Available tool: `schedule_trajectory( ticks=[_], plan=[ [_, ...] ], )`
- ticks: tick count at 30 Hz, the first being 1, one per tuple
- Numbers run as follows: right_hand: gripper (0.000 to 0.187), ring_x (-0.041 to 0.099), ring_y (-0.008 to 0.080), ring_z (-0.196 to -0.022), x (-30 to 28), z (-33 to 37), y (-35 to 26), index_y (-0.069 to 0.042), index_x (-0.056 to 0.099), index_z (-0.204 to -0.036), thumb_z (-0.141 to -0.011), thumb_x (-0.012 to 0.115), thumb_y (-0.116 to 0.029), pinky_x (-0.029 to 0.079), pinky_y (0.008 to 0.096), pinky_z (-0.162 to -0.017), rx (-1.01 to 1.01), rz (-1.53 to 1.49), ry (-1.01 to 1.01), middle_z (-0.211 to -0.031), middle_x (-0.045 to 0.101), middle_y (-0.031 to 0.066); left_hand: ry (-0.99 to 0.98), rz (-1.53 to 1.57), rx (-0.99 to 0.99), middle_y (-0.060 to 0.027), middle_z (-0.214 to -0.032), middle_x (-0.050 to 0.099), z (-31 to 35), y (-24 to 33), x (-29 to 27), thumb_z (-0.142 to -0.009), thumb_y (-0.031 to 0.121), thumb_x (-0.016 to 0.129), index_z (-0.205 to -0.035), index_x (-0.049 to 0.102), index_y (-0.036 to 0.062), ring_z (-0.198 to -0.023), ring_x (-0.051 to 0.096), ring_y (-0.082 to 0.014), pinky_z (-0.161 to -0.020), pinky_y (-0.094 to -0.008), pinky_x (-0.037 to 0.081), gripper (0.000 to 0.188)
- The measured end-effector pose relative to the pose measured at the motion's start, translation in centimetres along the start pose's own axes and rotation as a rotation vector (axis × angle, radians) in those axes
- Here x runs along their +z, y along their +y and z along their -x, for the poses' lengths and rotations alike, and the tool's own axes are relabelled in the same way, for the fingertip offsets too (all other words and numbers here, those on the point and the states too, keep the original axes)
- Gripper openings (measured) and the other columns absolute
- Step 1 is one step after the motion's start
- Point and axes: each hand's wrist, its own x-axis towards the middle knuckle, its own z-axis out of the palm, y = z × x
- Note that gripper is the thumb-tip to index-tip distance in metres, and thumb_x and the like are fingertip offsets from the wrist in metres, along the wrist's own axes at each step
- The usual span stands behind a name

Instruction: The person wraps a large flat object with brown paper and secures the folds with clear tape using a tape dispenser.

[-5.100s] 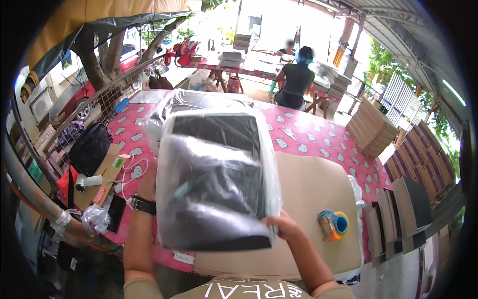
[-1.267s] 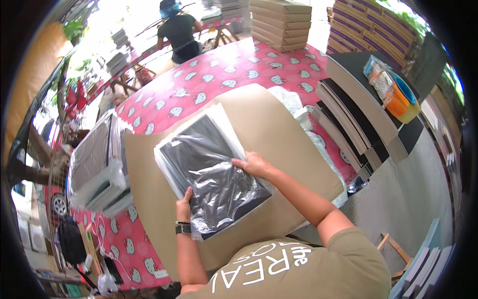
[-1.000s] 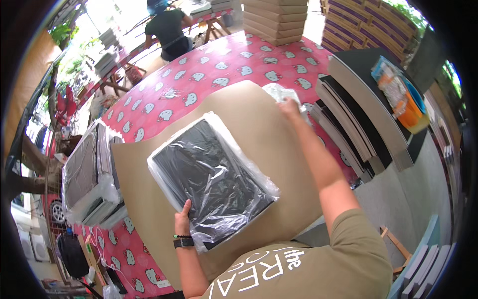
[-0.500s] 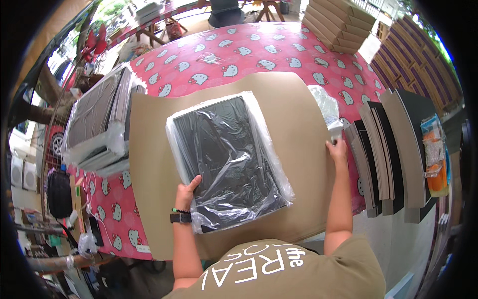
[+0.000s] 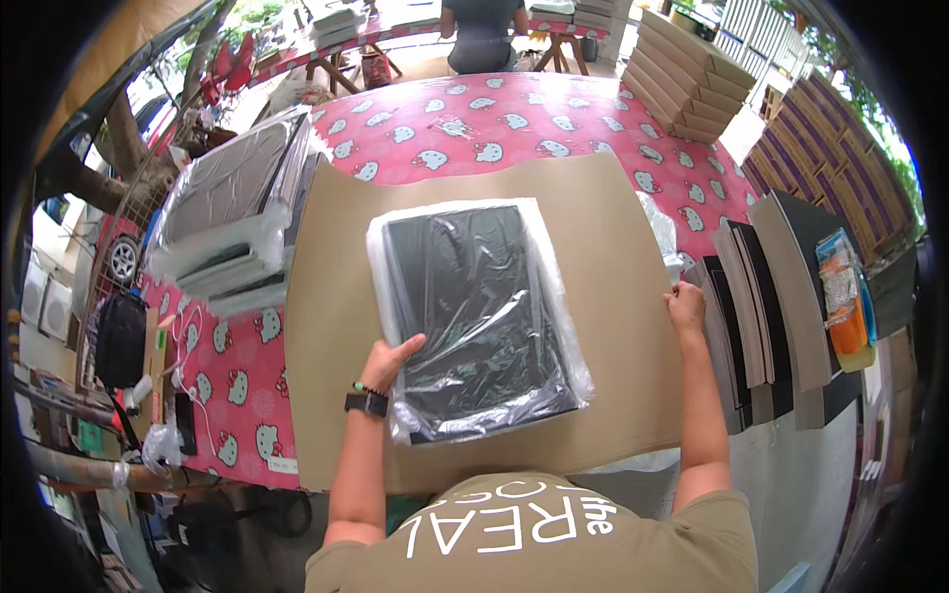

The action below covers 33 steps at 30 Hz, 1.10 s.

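A stack of dark flat sheets or boards wrapped in clear plastic [image 5: 479, 316] lies on a large sheet of brown paper [image 5: 613, 326]. My left hand [image 5: 390, 364] holds the stack's near left edge, thumb on top and the other fingers hidden. At the paper's right edge my right hand [image 5: 686, 308] is closed, apart from the stack. Crumpled clear plastic [image 5: 672, 265] narrows toward its fingers and appears gripped there, though the exact hold is partly hidden.
Plastic-wrapped stacks [image 5: 222, 198] stand left on the pink patterned table cover [image 5: 484, 124]. Grey and black boards [image 5: 756, 306] line the right side, with an orange and blue packet [image 5: 845, 296]. Brown packages [image 5: 682, 79] are piled at the far right. A person [image 5: 484, 35] sits beyond the table.
The view has shifted, so the stack and paper look straighter and more of the far person shows. My left hand keeps its hold; my right hand is now more tightly closed.
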Motion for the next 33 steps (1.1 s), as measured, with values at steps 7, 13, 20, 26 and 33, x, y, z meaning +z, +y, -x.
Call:
schedule_trajectory(
  ticks=[7,13,20,26,33],
  plan=[
    [0.019,0.061,0.0354,-0.083,-5.2,1.0,-3.7,-0.003,0.059,-0.082,-0.081,0.057,-0.021,0.049,0.0440,-0.072,-0.282,0.367,0.004,-0.082,0.064,0.0164,-0.057,0.107,0.144,-0.0123,-0.074,0.060,-0.4,-0.4,1.4,-0.059,0.060,0.074,-0.075,0.063,-0.0112,-0.074,0.056,-0.0164,-0.068,-0.0318,0.046,0.074],
    [0.024,0.061,0.0337,-0.081,-8.3,6.5,-21.3,-0.004,0.061,-0.082,-0.085,0.051,-0.026,0.048,0.0445,-0.072,-0.627,0.231,-0.307,-0.081,0.063,0.0161,-0.071,0.159,0.145,-0.0182,-0.082,0.061,-3.6,-3.6,0.3,-0.058,0.059,0.075,-0.082,0.059,-0.0179,-0.080,0.058,-0.0190,-0.073,-0.0323,0.045,0.082],
    [0.024,0.062,0.0335,-0.076,6.9,14.7,-31.9,-0.004,0.060,-0.077,-0.083,0.048,-0.024,0.048,0.0437,-0.070,-0.921,0.096,-0.577,-0.077,0.063,0.0173,-0.133,0.218,0.086,-0.0086,-0.070,0.062,-3.9,-2.9,0.3,-0.065,0.045,0.077,-0.075,0.063,-0.0090,-0.062,0.058,-0.0127,-0.055,-0.0278,0.046,0.057],
    [0.024,0.060,0.0324,-0.082,8.8,16.6,-36.3,-0.004,0.060,-0.081,-0.086,0.045,-0.022,0.047,0.0436,-0.073,-0.956,-0.089,-0.519,-0.083,0.063,0.0164,0.113,-0.034,0.181,-0.0225,-0.077,0.062,-7.0,-5.7,-1.1,-0.073,0.060,0.060,-0.079,0.060,-0.0160,-0.075,0.061,-0.0259,-0.066,-0.0366,0.047,0.076],
    [0.026,0.061,0.0328,-0.079,9.6,16.7,-34.5,-0.004,0.060,-0.076,-0.085,0.046,-0.023,0.048,0.0432,-0.073,-0.927,0.059,-0.522,-0.079,0.064,0.0143,0.068,-0.383,0.173,-0.0342,-0.112,0.049,-3.8,-0.1,-2.5,-0.075,0.071,0.043,-0.108,0.052,-0.0138,-0.109,0.047,-0.0420,-0.095,-0.0421,0.036,0.092]
  ],
)
